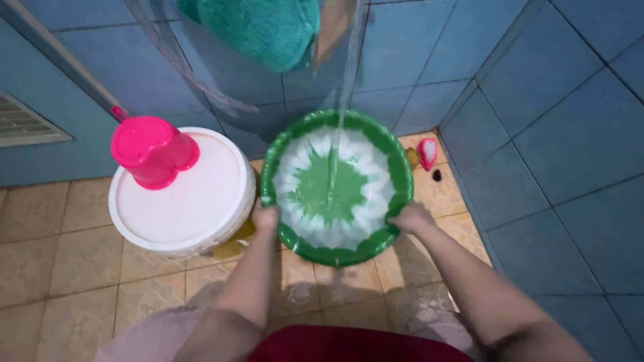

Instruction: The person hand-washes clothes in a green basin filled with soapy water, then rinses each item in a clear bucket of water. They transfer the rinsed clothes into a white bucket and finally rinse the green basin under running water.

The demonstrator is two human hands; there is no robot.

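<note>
Blue tiled walls (563, 121) meet a beige tiled floor (74, 268) in a wet corner. Green basin (335, 184), round, held low over the floor, tilted slightly toward the viewer. Thin stream of water (342, 87) falls from above into its middle; the inside shows white streaks around a green centre. Left hand (265, 218) closed on the near-left rim, fingers curled over the edge. Right hand (410, 218) closed on the near-right rim in the same way. Just left of the basin stands a white bucket (181, 201) with its lid on; a pink dipper (153, 151) sits upside down on the lid. Teal towel (258, 27) hangs above. Small pink object (427, 153) lies in the far corner, beside the wall.
</note>
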